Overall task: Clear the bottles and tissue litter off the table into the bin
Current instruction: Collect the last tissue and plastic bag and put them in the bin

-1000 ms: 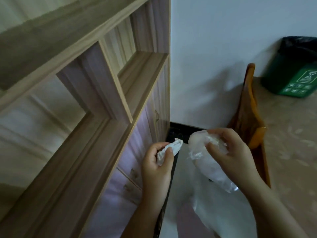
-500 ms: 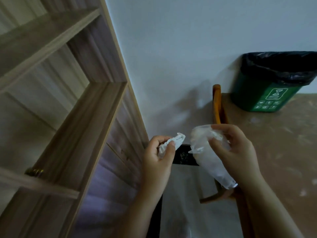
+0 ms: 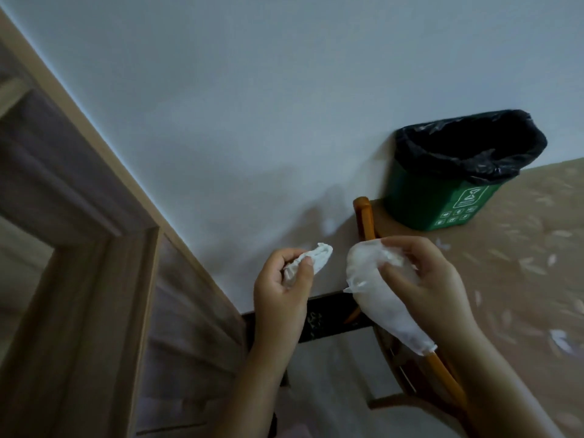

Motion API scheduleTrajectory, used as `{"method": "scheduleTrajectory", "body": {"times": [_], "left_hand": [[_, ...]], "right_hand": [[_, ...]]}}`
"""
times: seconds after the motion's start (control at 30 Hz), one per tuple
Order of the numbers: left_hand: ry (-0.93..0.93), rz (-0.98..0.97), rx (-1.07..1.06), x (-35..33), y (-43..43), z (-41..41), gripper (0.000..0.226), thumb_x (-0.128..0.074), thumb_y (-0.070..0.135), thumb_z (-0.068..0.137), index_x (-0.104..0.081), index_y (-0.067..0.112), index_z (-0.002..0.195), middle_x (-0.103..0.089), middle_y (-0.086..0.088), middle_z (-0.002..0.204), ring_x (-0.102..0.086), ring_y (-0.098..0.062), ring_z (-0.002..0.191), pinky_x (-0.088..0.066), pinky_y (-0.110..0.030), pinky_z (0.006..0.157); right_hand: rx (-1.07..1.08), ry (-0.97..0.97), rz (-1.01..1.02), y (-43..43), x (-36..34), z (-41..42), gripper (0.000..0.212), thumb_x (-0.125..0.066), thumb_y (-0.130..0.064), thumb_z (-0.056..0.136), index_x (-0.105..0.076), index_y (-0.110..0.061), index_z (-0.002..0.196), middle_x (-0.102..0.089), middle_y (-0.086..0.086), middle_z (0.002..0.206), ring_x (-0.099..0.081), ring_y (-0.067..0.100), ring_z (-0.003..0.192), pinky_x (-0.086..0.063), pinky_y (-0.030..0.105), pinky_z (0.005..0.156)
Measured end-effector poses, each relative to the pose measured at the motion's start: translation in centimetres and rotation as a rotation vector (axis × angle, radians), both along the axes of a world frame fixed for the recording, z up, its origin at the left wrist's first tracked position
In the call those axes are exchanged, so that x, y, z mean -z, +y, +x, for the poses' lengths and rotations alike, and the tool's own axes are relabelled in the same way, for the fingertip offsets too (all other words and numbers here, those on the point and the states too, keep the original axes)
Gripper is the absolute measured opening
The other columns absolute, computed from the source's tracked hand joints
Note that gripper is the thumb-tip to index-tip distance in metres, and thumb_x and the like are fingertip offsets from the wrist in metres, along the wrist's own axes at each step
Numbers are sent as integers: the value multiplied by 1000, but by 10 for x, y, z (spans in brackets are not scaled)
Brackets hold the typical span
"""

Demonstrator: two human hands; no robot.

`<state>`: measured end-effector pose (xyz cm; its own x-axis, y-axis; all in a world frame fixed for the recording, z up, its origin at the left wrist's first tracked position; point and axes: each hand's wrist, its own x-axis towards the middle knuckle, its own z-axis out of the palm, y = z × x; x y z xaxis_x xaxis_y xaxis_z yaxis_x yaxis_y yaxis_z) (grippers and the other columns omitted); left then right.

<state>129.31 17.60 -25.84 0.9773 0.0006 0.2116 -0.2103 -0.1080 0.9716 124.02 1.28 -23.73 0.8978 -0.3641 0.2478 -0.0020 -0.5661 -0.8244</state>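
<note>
Ahead and to the right, the green plastic bin with black liner [image 3: 455, 197] lies nearer my right hand [image 3: 423, 279] (clamped on a crumpled white tissue wad [image 3: 379, 295]); my left hand [image 3: 281, 292] pinches a smaller white tissue scrap [image 3: 316, 260].

The tissue [image 3: 308, 263] in the left hand [image 3: 281, 298] looks like soft crumpled paper, and the bag [image 3: 379, 298] in the right hand [image 3: 429, 279] like thin, cloudy plastic. The bin [image 3: 439, 200] is smooth green plastic with a glossy black liner [image 3: 467, 143]; the shelf [image 3: 104, 248] is matt grained wood.
</note>
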Motion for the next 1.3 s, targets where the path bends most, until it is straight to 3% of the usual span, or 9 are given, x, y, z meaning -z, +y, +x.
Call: {"method": "scheduleTrajectory", "body": {"times": [0.23, 0.33, 0.43, 0.57, 0.77, 0.9, 1.0, 1.17, 1.3], "left_hand": [[10, -24, 59, -6, 8, 96, 5, -56, 25, 75, -57, 30, 73, -61, 14, 62, -50, 5, 55, -40, -11, 55], [39, -20, 123, -2, -3, 116, 10, -60, 21, 79, -57, 29, 73, -60, 12, 64, -51, 5, 55, -40, -10, 54], [66, -14, 205, 0, -22, 131, 18, -63, 15, 82, -57, 30, 72, -62, 20, 63, -51, 5, 55, -39, -9, 53], [52, 12, 278, -6, -55, 152, 30, -60, 3, 85, -56, 30, 72, -59, 12, 64, -52, 6, 56, -39, -6, 54], [26, 26, 437, -23, -115, 177, 6, -59, 22, 78, -58, 27, 76, -62, 9, 72, -56, 4, 65, -40, -5, 57], [-38, 63, 526, -36, -161, 194, 26, -61, 6, 85, -56, 30, 75, -61, 12, 74, -57, 6, 67, -41, -6, 56], [-45, 84, 598, -41, -192, 199, 24, -59, 8, 86, -56, 30, 77, -61, 12, 77, -57, 5, 70, -43, -6, 56], [-50, 78, 681, -43, -231, 204, 20, -59, 10, 87, -58, 29, 82, -64, 9, 82, -60, 0, 76, -45, -9, 62], [-67, 93, 722, -42, -254, 209, 18, -59, 11, 87, -59, 28, 82, -65, 7, 82, -60, -2, 76, -46, -9, 61]], "right_hand": [[103, -34, -19, 11, -15, 78, 31, -63, -7, 78, -55, -31, 97, -54, -20, 95, -48, -15, 93, -33, -2, 74], [164, -16, -15, 3, -13, 84, 33, -63, -7, 78, -54, -33, 96, -54, -21, 94, -52, -8, 92, -35, -1, 73], [232, 8, -46, -13, -13, 91, 30, -63, -10, 80, -55, -32, 97, -56, -15, 93, -53, -1, 90, -37, 2, 71], [323, 8, -15, -39, -10, 106, 28, -61, -9, 79, -58, -32, 96, -58, -17, 95, -51, -5, 93, -37, 7, 71], [458, -72, 22, -86, -19, 118, 27, -62, -10, 79, -59, -28, 98, -59, -14, 95, -51, -3, 92, -38, 4, 71], [554, -119, 30, -118, -21, 119, 27, -63, -8, 79, -59, -28, 97, -60, -14, 93, -52, -2, 92, -37, 2, 71], [606, -159, 48, -139, -26, 118, 25, -63, -15, 79, -58, -33, 95, -59, -15, 92, -52, -2, 91, -37, 3, 71], [675, -159, 57, -169, -31, 110, 33, -63, -6, 79, -58, -35, 94, -59, -15, 91, -54, 5, 90, -42, 18, 73], [755, -177, 16, -187, -36, 104, 33, -64, -4, 79, -59, -34, 93, -60, -14, 89, -54, 1, 89, -41, 10, 71]]}}
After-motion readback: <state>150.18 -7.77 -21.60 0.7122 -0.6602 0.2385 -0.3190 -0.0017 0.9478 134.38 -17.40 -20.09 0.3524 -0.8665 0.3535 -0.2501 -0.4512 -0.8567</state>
